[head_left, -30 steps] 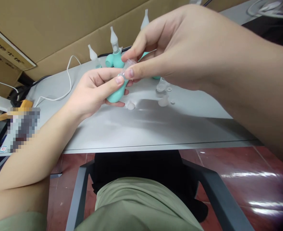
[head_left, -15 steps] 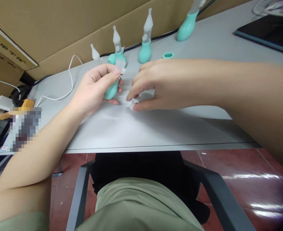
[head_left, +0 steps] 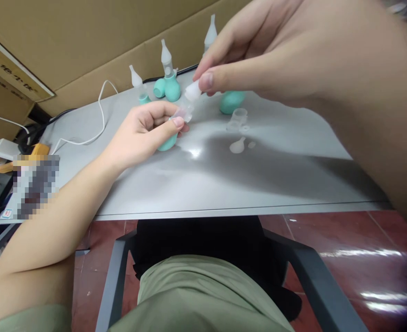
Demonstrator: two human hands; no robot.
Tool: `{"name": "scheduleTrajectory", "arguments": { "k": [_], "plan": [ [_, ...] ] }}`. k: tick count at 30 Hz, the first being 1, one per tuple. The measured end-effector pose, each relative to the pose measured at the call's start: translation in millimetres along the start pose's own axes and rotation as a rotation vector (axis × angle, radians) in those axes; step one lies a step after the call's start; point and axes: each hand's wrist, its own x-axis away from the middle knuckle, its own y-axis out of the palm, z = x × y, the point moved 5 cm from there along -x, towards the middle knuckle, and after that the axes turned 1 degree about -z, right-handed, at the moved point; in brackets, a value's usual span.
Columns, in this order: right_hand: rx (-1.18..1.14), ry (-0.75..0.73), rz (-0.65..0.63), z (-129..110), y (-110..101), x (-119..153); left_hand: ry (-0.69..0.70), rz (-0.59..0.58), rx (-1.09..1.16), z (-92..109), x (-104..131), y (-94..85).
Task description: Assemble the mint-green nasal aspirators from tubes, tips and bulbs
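Left hand: the left hand (head_left: 139, 133) is closed around a teal rubber bulb (head_left: 168, 141), thumb and fingers clamped on its clear plastic neck (head_left: 183, 112); the bulb's base rests just above the grey table (head_left: 224, 180), near the middle of the surface.
Right hand: the right hand (head_left: 279, 60) is raised above the table, thumb and forefinger pinched together on a small translucent silicone tip (head_left: 192, 91), held just above and to the right of the clear neck, not touching it.
Loose parts: a clear plastic collar (head_left: 238, 117) stands toward the right half of the surface; a translucent tip (head_left: 237, 146) and a small ring (head_left: 251, 145) lie just in front of it.
Far edge: assembled aspirators (head_left: 170, 76) with white nozzles stand in a row along the far edge, against a cardboard box (head_left: 85, 41); another teal bulb (head_left: 231, 101) sits under the right hand.
Left edge: a white cable (head_left: 99, 115) runs across the far left corner to a white charger (head_left: 2, 147).
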Motion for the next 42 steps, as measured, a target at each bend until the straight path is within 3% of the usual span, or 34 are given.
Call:
{"name": "scheduleTrajectory", "arguments": {
  "k": [4,15,21,28,34,42],
  "plan": [
    [0.021,0.052,-0.049,2,9,-3,0.010,-0.013,0.003,2,1,2.4],
    [0.271,0.057,-0.040,-3,5,-3,0.016,0.015,-0.017,6,4,5.2],
    [0.259,0.026,-0.122,0,7,-4,0.016,0.027,-0.075,13,6,8.3],
    [0.349,0.055,-0.102,3,2,-7,0.138,0.032,-0.260,21,7,4.0],
    [0.335,-0.036,-0.195,3,7,-10,0.152,0.024,-0.317,15,7,2.2],
    [0.326,-0.103,-0.247,4,15,-8,0.111,0.015,-0.314,21,11,7.6]
  ]
}}
